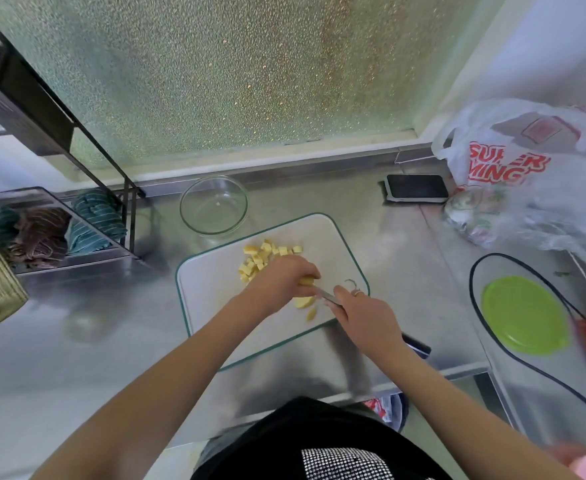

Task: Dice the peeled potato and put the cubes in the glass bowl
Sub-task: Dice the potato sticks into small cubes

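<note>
Head view. The remaining piece of peeled potato (306, 281) is pinched under the curled fingers (310, 271) of the left hand (281, 278) on the cutting board (336, 244), near the board's middle. A knife (326, 296) is gripped by the right hand (364, 317), fingers wrapped round the handle, with the blade laid against the potato just beside the left fingertips.

For a clean dice, it is advised that the left fingertips be kept tucked back from the blade, that the piece be seated on a flat cut face so it does not roll, and that cuts be spaced evenly to match the cubes already made. The piece is small, so slipping is judged the main risk.

Counts: one glass bowl (213, 205) is set on the metal surface (399, 244) just beyond the board's far left corner; nothing can be made out in it. One pile of cubes (264, 258) lies on the board beyond the left hand; the cubes overlap and cannot be counted exactly. Two loose offcuts (305, 302) lie near the blade. One phone (417, 188), one green lid (523, 315) and one printed plastic bag (513, 161) are seen to the right.
</note>
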### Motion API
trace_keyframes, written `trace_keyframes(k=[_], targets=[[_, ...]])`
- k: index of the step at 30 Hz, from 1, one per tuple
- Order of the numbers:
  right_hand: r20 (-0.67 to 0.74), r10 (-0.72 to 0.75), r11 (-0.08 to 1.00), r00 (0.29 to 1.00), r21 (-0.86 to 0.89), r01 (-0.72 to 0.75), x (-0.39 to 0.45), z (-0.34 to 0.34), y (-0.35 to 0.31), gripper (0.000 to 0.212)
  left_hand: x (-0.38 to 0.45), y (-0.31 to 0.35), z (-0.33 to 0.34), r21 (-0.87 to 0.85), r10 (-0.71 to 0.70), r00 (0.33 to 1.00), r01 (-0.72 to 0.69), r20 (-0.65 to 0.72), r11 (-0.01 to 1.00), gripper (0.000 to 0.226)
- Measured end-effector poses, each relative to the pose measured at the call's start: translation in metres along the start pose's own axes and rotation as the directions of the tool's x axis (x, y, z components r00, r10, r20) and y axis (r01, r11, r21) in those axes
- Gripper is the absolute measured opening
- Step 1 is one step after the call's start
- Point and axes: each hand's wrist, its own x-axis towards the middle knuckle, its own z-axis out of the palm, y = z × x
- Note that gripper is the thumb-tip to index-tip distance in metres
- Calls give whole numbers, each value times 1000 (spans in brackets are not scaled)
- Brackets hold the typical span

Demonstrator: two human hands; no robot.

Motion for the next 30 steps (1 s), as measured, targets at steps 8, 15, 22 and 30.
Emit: trace_keyframes(k=[8, 15, 22, 30], targets=[[128, 31, 992, 991, 120, -46, 0, 7, 2, 32, 4, -16, 13, 469, 225, 974, -195, -9, 862, 40], [218, 139, 937, 966, 286, -199, -8, 11, 2, 28, 6, 2, 15, 564, 381, 856, -132, -351, 815, 28], [255, 463, 623, 849, 587, -516, -15, 20, -1, 31, -10, -16, 52, 470, 310, 921, -171, -235, 866, 14], [282, 511, 529, 812, 641, -556, -20, 17, -2, 32, -5, -23, 90, 490, 264, 953, -161, -148, 857, 14]])
